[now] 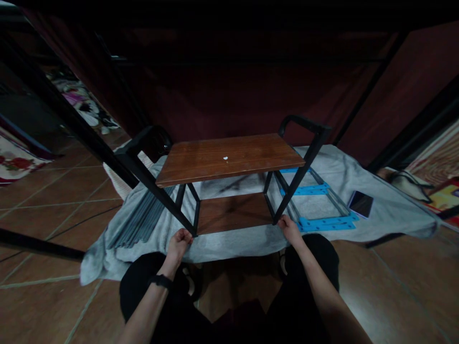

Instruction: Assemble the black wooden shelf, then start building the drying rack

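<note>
A small two-tier shelf with brown wooden boards [229,157] and a black metal frame [304,157] stands on a grey cloth [387,205] on the floor. My left hand [178,243] grips the bottom end of the frame's front left leg. My right hand [289,229] holds the foot of the front right leg. A small white speck lies on the top board. The lower board [233,212] sits just above the cloth.
Grey metal bars [139,220] lie on the cloth at the left. Blue brackets with grey rails [319,205] and a phone [360,203] lie at the right. Black frame legs of larger furniture cross at the left and right. Tiled floor and rugs surround.
</note>
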`<state>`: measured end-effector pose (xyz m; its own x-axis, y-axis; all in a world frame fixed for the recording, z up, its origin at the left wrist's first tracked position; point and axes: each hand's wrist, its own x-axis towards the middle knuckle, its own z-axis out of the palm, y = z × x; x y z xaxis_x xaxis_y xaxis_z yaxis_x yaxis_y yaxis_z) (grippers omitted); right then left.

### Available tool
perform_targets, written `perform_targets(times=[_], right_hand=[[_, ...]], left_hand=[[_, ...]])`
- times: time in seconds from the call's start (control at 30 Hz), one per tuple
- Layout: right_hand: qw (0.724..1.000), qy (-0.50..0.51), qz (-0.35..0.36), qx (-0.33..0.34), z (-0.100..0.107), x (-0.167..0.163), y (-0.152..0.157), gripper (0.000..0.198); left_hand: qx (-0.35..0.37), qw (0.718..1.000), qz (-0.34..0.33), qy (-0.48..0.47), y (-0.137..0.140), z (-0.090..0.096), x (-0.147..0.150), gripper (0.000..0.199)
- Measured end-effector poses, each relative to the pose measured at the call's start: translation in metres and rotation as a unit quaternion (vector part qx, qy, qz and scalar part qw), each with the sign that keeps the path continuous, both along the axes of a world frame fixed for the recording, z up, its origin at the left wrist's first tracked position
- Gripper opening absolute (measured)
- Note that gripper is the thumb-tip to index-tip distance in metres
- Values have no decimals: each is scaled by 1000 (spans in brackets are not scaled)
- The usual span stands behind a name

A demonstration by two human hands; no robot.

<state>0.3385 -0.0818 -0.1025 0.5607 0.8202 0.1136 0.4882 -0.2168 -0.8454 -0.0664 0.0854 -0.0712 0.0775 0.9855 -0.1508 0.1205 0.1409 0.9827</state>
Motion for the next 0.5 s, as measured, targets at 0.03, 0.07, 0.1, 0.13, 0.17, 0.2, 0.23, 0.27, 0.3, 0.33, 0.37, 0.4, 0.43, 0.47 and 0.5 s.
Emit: perform_targets(times=[0.03, 0.07, 0.1, 0.13, 0.17, 0.2, 0.23, 0.27, 0.3, 0.33, 0.37, 0.4, 0.43, 0.47, 0.5], right_hand=[[1000, 0, -2, 0, -1, 0, 1, 15], [1000, 0, -3, 0, -3, 1, 1, 14], [1000, 1, -4, 1, -5, 1, 2, 14], [1000, 3, -4, 0, -7, 2, 2, 14], [1000, 4, -3, -2, -8, 3, 2, 13], [1000, 6, -1, -5, -9, 3, 3, 12], [1000, 8, -1, -7, -10, 4, 3, 12], [1000, 10, 1, -8, -11, 4, 3, 12], [1000, 13, 2, -8, -11, 5, 3, 12], [1000, 16, 3, -7, -11, 5, 3, 12], [1000, 18, 2, -6, -11, 5, 3, 13], [1000, 22, 3, -6, -11, 5, 3, 15], [1000, 26, 3, -5, -11, 5, 3, 17], [999, 32, 4, -4, -11, 5, 2, 20], [999, 38, 5, -2, -11, 5, 2, 22]], left_hand=[[4, 1000, 2, 0, -1, 0, 1, 18], [7, 1000, 4, -1, -1, 1, 1, 17], [11, 1000, 5, -2, -2, 1, 1, 16], [14, 1000, 5, -3, -3, 2, 2, 15], [17, 1000, 6, -3, -4, 2, 2, 14], [20, 1000, 7, -4, -4, 3, 2, 14], [22, 1000, 8, -4, -4, 3, 2, 14], [24, 1000, 9, -4, -5, 3, 2, 14], [25, 1000, 10, -5, -5, 4, 2, 14], [26, 1000, 11, -5, -5, 4, 2, 14], [25, 1000, 10, -6, -5, 4, 2, 15], [24, 1000, 8, -7, -5, 4, 2, 15], [23, 1000, 6, -8, -6, 4, 2, 16], [21, 1000, 3, -9, -6, 4, 2, 17], [19, 1000, -1, -10, -6, 5, 1, 18]])
